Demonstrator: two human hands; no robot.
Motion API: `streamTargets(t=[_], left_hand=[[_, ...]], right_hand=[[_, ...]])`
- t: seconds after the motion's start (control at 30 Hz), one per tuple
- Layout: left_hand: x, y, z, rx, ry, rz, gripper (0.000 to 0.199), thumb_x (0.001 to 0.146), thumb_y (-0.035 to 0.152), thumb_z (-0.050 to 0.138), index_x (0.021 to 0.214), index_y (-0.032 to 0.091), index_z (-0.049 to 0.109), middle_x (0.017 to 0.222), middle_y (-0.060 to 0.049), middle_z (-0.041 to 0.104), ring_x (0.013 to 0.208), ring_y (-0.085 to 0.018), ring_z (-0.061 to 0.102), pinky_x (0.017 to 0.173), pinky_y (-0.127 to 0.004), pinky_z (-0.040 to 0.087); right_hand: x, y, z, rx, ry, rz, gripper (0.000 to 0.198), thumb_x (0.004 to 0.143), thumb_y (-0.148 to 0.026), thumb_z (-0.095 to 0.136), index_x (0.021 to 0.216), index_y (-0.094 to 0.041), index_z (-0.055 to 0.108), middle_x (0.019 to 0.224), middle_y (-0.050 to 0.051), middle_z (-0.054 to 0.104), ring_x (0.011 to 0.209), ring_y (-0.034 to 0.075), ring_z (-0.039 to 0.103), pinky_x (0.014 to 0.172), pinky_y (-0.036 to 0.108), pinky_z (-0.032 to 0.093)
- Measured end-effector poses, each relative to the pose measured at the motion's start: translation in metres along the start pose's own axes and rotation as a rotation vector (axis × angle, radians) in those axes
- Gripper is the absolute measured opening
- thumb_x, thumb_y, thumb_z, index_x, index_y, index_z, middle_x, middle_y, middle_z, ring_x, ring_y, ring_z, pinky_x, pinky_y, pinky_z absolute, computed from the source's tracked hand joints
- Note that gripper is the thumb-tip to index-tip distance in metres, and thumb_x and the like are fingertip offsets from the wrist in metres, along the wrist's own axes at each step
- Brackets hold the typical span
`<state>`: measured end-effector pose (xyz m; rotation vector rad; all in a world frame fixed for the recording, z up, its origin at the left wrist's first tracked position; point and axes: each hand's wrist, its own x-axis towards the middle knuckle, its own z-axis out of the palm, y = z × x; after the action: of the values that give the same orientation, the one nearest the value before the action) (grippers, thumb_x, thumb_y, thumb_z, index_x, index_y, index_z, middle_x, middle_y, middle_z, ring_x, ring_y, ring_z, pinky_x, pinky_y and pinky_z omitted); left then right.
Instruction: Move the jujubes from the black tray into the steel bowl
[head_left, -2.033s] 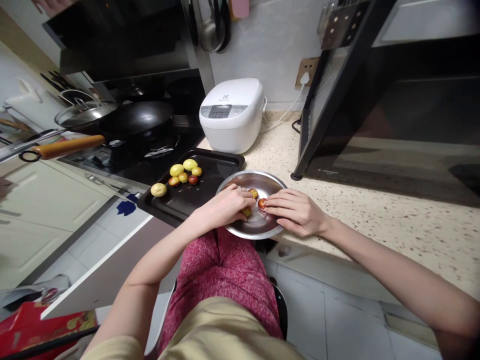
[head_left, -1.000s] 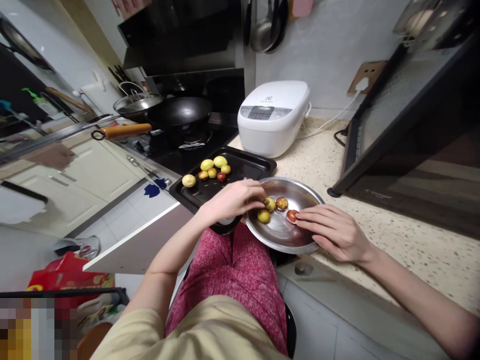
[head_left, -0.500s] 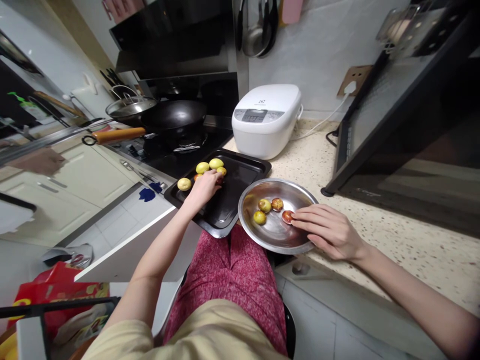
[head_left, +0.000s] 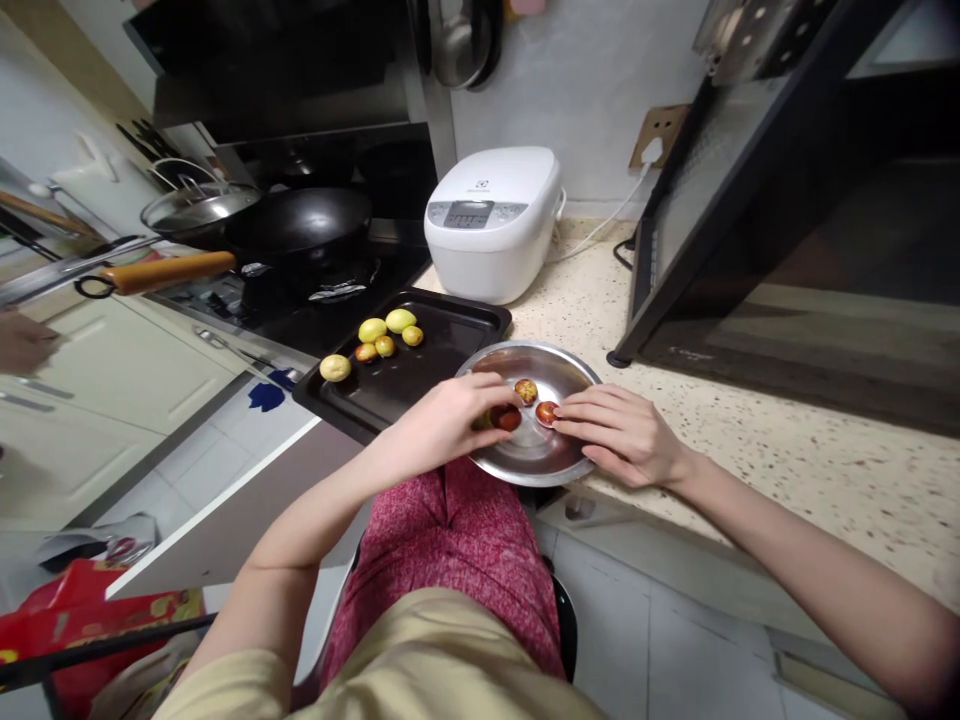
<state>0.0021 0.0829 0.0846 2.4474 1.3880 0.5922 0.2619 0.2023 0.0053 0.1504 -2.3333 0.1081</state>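
fruit (head_left: 509,418), dark red, moved from tray (head_left: 454,335) to bowl (head_left: 525,462)

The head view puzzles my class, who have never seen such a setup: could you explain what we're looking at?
There's no machine: these are a person's bare hands, filmed by a head-worn camera looking forward and down. The left hand holds a red-brown fruit in a metal bowl; the right hand touches a glossy reddish fruit there. Left of the bowl, a black tray bears six small fruits. Behind stands a white rice cooker.
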Motion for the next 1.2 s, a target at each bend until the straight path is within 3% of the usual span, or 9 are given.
streamTargets(t=[0.2, 0.37, 0.6, 0.8, 0.9, 1.03, 1.1, 1.2], left_hand=[[0.026, 0.0, 0.02, 0.117, -0.268, 0.007, 0.021, 0.086, 0.014, 0.079, 0.106, 0.019, 0.072, 0.105, -0.005, 0.072, 0.094, -0.021, 0.07, 0.077, -0.027, 0.051], [0.031, -0.002, 0.023, 0.166, -0.324, -0.001, 0.025, 0.083, 0.015, 0.083, 0.105, 0.019, 0.073, 0.104, -0.006, 0.074, 0.094, -0.022, 0.07, 0.074, -0.027, 0.049], [0.027, -0.005, 0.024, 0.135, -0.272, 0.029, 0.029, 0.084, 0.021, 0.084, 0.11, 0.019, 0.072, 0.109, -0.007, 0.073, 0.099, -0.023, 0.071, 0.08, -0.03, 0.052], [0.006, -0.016, 0.009, 0.006, -0.034, -0.026, 0.021, 0.096, 0.031, 0.072, 0.113, 0.019, 0.071, 0.111, -0.008, 0.073, 0.101, -0.022, 0.071, 0.089, -0.031, 0.054], [-0.014, -0.04, -0.002, 0.049, 0.197, -0.168, 0.015, 0.1, 0.028, 0.065, 0.11, 0.02, 0.071, 0.111, -0.008, 0.073, 0.101, -0.022, 0.07, 0.091, -0.034, 0.055], [-0.042, -0.085, -0.017, 0.347, 0.421, -0.522, 0.017, 0.099, 0.023, 0.061, 0.112, 0.021, 0.071, 0.118, -0.009, 0.072, 0.11, -0.027, 0.068, 0.097, -0.038, 0.053], [-0.052, -0.104, -0.024, 0.513, 0.398, -0.708, 0.018, 0.099, 0.023, 0.059, 0.112, 0.019, 0.07, 0.12, -0.011, 0.071, 0.112, -0.029, 0.067, 0.096, -0.039, 0.052], [-0.061, -0.122, -0.032, 0.682, 0.241, -0.894, 0.022, 0.097, 0.027, 0.061, 0.115, 0.015, 0.068, 0.118, -0.015, 0.07, 0.111, -0.033, 0.067, 0.093, -0.04, 0.052]], right_hand=[[0.004, -0.002, -0.001, -0.039, -0.007, -0.025, 0.032, 0.1, -0.024, 0.05, 0.118, -0.012, 0.074, 0.109, 0.012, 0.081, 0.105, 0.025, 0.075, 0.088, 0.044, 0.061], [0.003, -0.002, -0.001, -0.054, -0.003, -0.027, 0.032, 0.101, -0.025, 0.05, 0.116, -0.013, 0.075, 0.108, 0.011, 0.081, 0.102, 0.024, 0.075, 0.087, 0.044, 0.061], [0.001, 0.0, -0.001, -0.041, 0.006, -0.024, 0.031, 0.099, -0.022, 0.051, 0.119, -0.013, 0.073, 0.108, 0.011, 0.081, 0.103, 0.025, 0.075, 0.088, 0.044, 0.061], [-0.003, 0.002, -0.003, -0.016, -0.034, -0.019, 0.031, 0.098, -0.017, 0.053, 0.121, -0.012, 0.072, 0.115, 0.013, 0.08, 0.108, 0.026, 0.074, 0.091, 0.045, 0.06], [-0.004, 0.003, -0.003, 0.005, -0.044, -0.013, 0.032, 0.098, -0.016, 0.053, 0.123, -0.012, 0.071, 0.117, 0.013, 0.079, 0.11, 0.026, 0.073, 0.092, 0.045, 0.06], [-0.005, 0.003, -0.001, 0.016, -0.029, 0.003, 0.033, 0.097, -0.017, 0.053, 0.124, -0.015, 0.072, 0.116, 0.012, 0.079, 0.111, 0.026, 0.073, 0.092, 0.045, 0.06], [-0.005, 0.003, -0.001, 0.015, -0.025, 0.007, 0.033, 0.097, -0.017, 0.053, 0.124, -0.015, 0.072, 0.116, 0.012, 0.079, 0.111, 0.026, 0.073, 0.092, 0.045, 0.06], [-0.006, 0.004, 0.0, 0.015, -0.022, 0.011, 0.034, 0.097, -0.018, 0.053, 0.125, -0.015, 0.072, 0.116, 0.012, 0.079, 0.11, 0.026, 0.073, 0.092, 0.045, 0.06]])
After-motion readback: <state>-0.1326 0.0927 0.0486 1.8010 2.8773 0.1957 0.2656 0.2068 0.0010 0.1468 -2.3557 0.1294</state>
